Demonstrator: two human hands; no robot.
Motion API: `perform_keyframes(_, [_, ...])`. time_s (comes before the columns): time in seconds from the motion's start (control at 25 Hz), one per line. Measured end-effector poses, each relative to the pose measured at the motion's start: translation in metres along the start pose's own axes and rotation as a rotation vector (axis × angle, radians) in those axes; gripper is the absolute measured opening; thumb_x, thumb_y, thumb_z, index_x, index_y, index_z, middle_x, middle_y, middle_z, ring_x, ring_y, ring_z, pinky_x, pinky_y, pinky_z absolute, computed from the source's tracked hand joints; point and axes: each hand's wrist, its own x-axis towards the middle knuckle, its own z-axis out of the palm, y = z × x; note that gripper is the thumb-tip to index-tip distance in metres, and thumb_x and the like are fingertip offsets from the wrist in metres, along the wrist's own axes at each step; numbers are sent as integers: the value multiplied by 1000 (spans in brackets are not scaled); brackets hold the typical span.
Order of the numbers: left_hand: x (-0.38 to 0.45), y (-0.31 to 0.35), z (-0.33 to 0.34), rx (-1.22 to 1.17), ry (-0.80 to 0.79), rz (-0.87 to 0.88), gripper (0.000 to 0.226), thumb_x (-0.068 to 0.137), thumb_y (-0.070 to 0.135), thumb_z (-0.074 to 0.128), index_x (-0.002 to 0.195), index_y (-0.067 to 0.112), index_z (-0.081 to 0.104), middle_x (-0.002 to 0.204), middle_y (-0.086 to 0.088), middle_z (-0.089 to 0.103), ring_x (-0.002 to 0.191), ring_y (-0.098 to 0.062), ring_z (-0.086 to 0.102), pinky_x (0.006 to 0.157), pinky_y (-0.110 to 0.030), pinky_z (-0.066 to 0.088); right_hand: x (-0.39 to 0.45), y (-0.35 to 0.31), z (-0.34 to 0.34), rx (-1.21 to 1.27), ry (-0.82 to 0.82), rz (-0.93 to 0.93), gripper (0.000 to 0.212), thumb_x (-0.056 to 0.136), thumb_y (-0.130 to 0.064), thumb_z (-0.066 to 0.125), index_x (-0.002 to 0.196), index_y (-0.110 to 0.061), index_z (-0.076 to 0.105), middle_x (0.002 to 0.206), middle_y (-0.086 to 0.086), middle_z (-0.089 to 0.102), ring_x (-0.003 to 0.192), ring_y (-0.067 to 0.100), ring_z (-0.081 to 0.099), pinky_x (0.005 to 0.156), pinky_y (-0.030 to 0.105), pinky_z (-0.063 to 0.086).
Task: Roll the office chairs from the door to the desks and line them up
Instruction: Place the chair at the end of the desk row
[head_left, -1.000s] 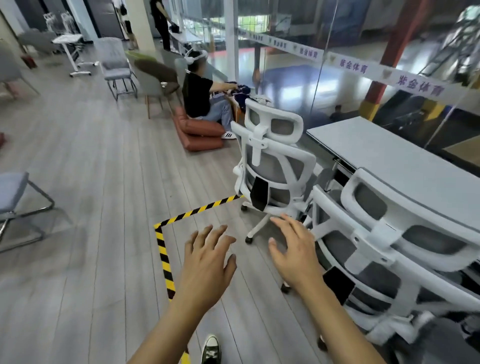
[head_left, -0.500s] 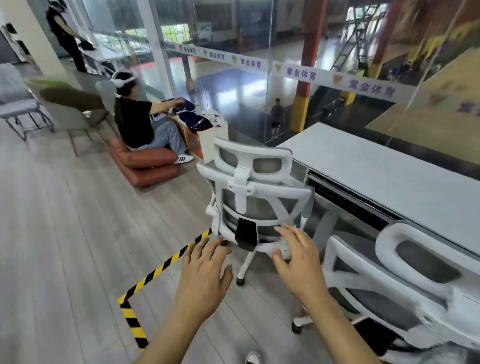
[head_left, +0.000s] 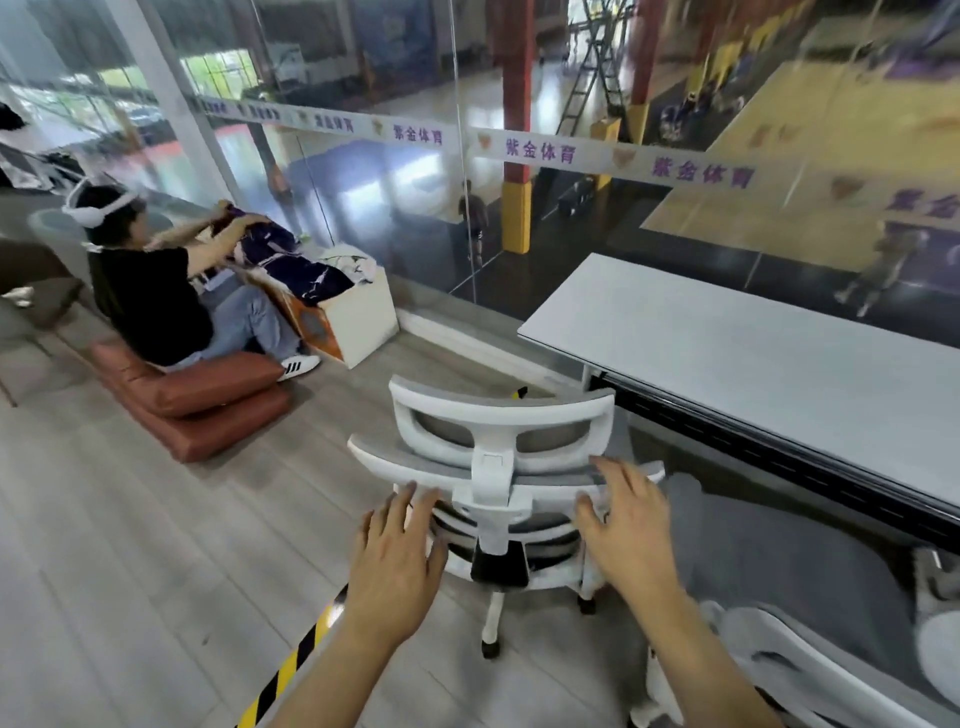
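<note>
Nearest to us, we are extending both hands, palms down with fingers spread and holding nothing: the left hand is hovering just short of the backrest, and the right hand is reaching its fingertips to the upper bar of the chair, though we cannot tell whether they are touching it. At lower right, a second chair is sitting parked at the desk, only part of it showing. The chair ahead of us is standing upright on the floor, its back facing us, just beside the desk's near corner and angled slightly away from its edge; striped floor tape is running under our left arm. We are judging the step in hand to be the reach for this chair, with the rolling largely done and the lining-up still to come. The next move is calling for a grip on the backrest at both sides, then a turn and a push toward the desk until it is sitting level with its neighbour. The chair is showing a white frame, grey mesh back, a curved headrest and castors on a white base. Farther off, a seated person is handling cloth over a box.
</note>
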Motion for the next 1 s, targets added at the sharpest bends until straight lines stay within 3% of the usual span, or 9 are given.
perform_keyframes(0.08, [33,-29,16,1,3,-12,49,98,49,33,140,26,44,147,-7,47,130,-33,48,104,-51,42,15,3,20,-80,-12,49,58,84,-56,43,127,-21,59,133,4,59,118,31,55,102,49,43])
perform_keyframes(0.2, [70,-62,41,-35,-53,19,48,98,50,32,134,25,47,143,-9,49,134,-38,43,106,-55,40,28,8,43,-215,-126,140,65,85,-69,31,122,-25,61,134,0,59,135,27,44,119,51,21])
perform_keyframes(0.28, [90,-81,54,-120,-13,54,45,97,52,35,126,22,55,137,-10,54,136,-39,40,105,-56,42,34,4,54,-209,-104,173,64,86,-73,28,119,-28,60,130,-4,60,136,23,43,122,48,11])
perform_keyframes(0.4, [116,-103,63,-235,34,150,41,98,54,38,118,23,57,129,-12,59,133,-41,43,101,-62,42,36,-14,62,-217,-21,234,60,88,-75,30,114,-31,61,123,-8,63,129,20,50,123,47,14])
perform_keyframes(0.52, [151,-138,67,-322,7,243,45,98,54,40,119,21,62,133,-9,56,137,-38,38,105,-59,41,32,-41,83,-234,8,296,57,89,-76,33,114,-32,61,121,-10,62,126,19,52,121,50,19])
perform_keyframes(0.68, [207,-195,67,-303,-68,373,52,99,58,37,124,20,60,138,-6,52,142,-32,32,108,-51,39,23,-67,108,-119,62,272,59,85,-73,54,127,-32,57,137,-13,50,137,14,40,115,48,35])
perform_keyframes(0.84, [239,-195,63,-193,-114,364,63,96,67,32,127,18,57,146,-11,48,144,-33,30,115,-50,31,37,-81,125,-139,106,336,65,84,-79,49,127,-31,56,140,-9,49,142,15,34,114,47,38])
perform_keyframes(1.0, [255,-187,71,-287,-127,324,69,90,73,40,128,17,54,154,-16,36,148,-33,19,115,-55,30,55,-85,135,-168,130,322,65,84,-80,48,122,-28,58,133,-9,54,140,17,35,115,48,35])
